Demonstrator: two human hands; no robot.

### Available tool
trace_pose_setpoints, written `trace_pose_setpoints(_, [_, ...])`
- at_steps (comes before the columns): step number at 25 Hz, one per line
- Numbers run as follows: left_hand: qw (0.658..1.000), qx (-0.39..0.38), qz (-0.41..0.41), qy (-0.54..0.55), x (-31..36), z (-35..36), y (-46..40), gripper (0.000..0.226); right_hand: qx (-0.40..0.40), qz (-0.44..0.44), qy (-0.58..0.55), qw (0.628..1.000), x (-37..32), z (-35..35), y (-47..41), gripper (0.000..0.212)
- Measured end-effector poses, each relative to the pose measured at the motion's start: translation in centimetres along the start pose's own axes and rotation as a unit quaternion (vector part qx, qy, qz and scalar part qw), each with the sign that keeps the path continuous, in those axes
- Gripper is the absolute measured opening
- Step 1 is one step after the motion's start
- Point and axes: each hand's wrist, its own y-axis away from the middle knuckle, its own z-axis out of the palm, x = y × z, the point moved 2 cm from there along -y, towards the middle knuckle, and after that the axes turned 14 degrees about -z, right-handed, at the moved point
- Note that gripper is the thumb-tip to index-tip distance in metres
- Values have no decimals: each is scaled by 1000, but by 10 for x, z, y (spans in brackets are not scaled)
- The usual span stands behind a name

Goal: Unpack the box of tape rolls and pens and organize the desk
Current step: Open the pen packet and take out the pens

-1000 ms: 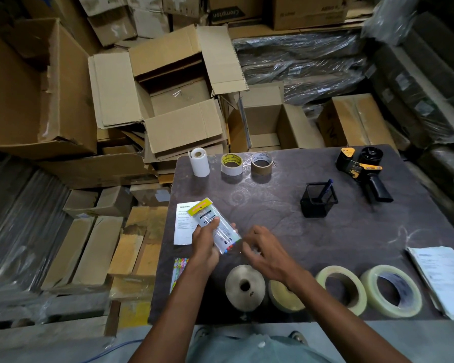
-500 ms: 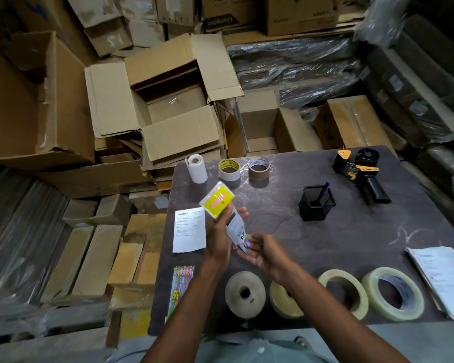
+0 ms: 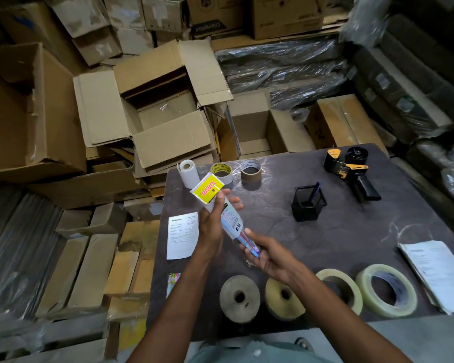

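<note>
a dark marbled table is seen, ringed by stacked cardboard boxes and plastic-wrapped bundles. along the far edge are set a white roll, a yellow-cored tape and a brown tape. far right lies a tape gun; nearer the middle stands a black mesh cup with one blue pen in it. four large rolls are lined along the near edge. a printed sheet lies at left, a paper stack at right.

the pen pack is held above the table, tilted, yellow header far and up. it is gripped at mid-length by the left hand, fingers curled round it. its near end, with coloured pen tips, is pinched by the right hand.

a colourful strip at the near left edge is partly cut off by the left forearm. the second large roll is overlapped by the right forearm. small print on the pack cannot be read.

against a second ago: the pack was lying low near the sheet and is now raised and stood steeper. the right hand, then beside it, is now closed on its near end.
</note>
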Motion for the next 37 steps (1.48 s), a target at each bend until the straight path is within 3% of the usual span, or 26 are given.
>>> trace_pose_setpoints(7, [989, 17, -66, 135, -5, -9, -11, 24, -4, -32, 1, 999, -5, -11, 0, 41])
trace_pose_setpoints(11, [983, 18, -87, 163, -13, -14, -13, 25, -5, -36, 26, 999, -9, -22, 4, 25])
trace_pose_setpoints(13, [980, 14, -98, 175, -16, -14, -13, 25, -6, -40, 32, 999, -10, -22, 3, 28])
trace_pose_setpoints(17, [970, 32, -112, 215, -23, -21, -21, 26, 29, -52, 38, 997, -8, -27, -4, 43])
trace_pose_setpoints(23, [954, 101, -94, 266, -18, -70, -46, 25, 123, -70, 17, 990, -17, -71, -7, 26])
trace_pose_setpoints(29, [970, 72, -180, 149, -54, -82, -44, 16, 280, -149, -20, 948, -26, -108, -42, 8])
trace_pose_setpoints(34, [955, 56, -291, -30, -90, -75, -34, 18, 334, -184, -35, 924, -20, -107, -64, 5])
trace_pose_setpoints(37, [938, 88, -315, -116, -110, -80, -30, 19, 352, -195, -25, 915, -12, -109, -70, 11])
